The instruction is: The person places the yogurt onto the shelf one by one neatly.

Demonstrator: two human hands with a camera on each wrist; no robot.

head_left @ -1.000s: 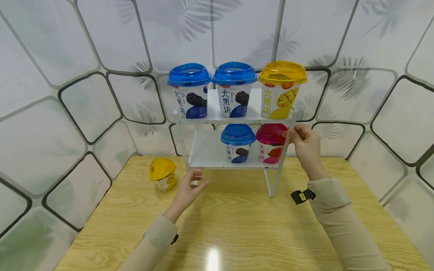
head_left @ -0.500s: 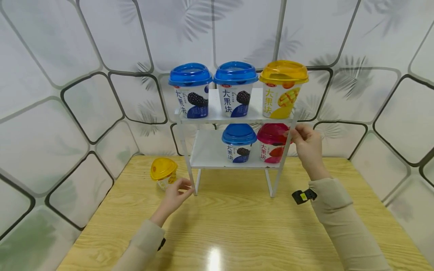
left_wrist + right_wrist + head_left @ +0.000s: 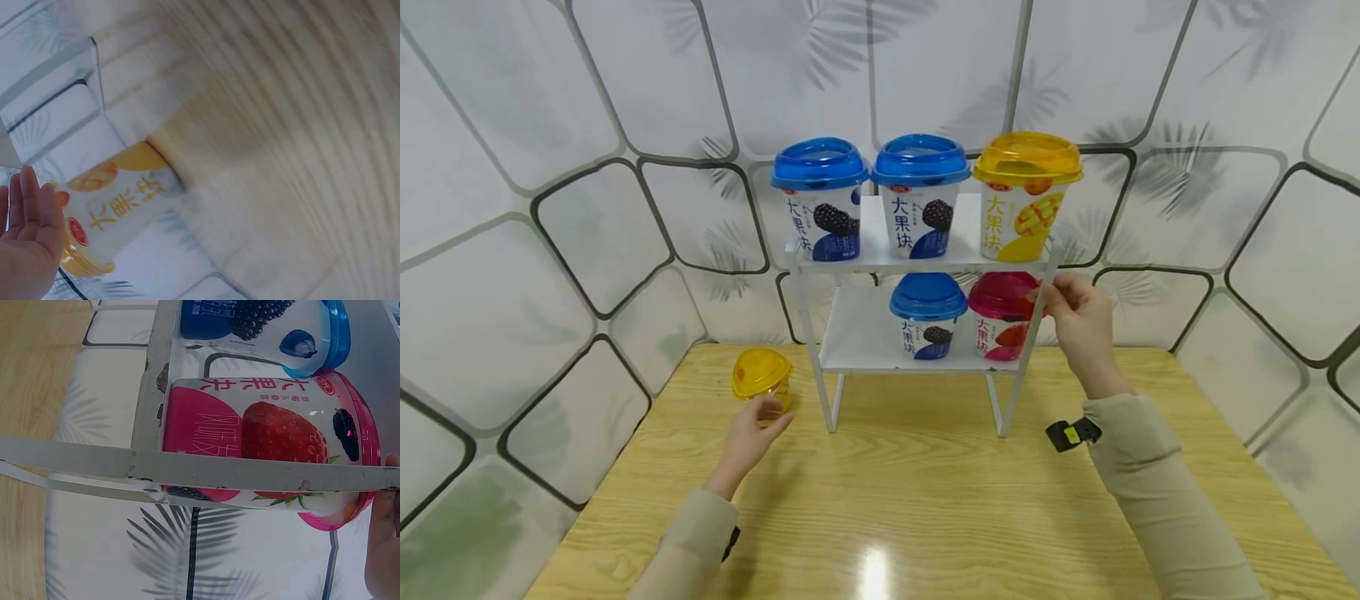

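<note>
At the left of the table stands a yellow-lidded yogurt cup (image 3: 762,372), with my left hand (image 3: 747,443) right in front of it, fingers loosely bent. In the left wrist view the same yogurt cup (image 3: 119,203) shows beside my extended fingers (image 3: 31,209). My right hand (image 3: 1081,329) is at the right post of the white two-tier rack (image 3: 880,360), fingertips passing the post at the pink lid. Behind that post sits a strawberry yogurt cup (image 3: 275,434) on the lower shelf. Whether these fingers pinch the post or the lid I cannot tell.
A blackberry yogurt cup (image 3: 928,317) stands left of the strawberry one. On the upper shelf are two blue-lidded yogurt cups (image 3: 920,200) and a mango yogurt cup (image 3: 1026,200). A patterned wall backdrop (image 3: 625,75) rises behind the wooden table (image 3: 925,508).
My left hand has moved left, from the rack's front left leg to the yellow-lidded yogurt cup. My right hand stays at the right post.
</note>
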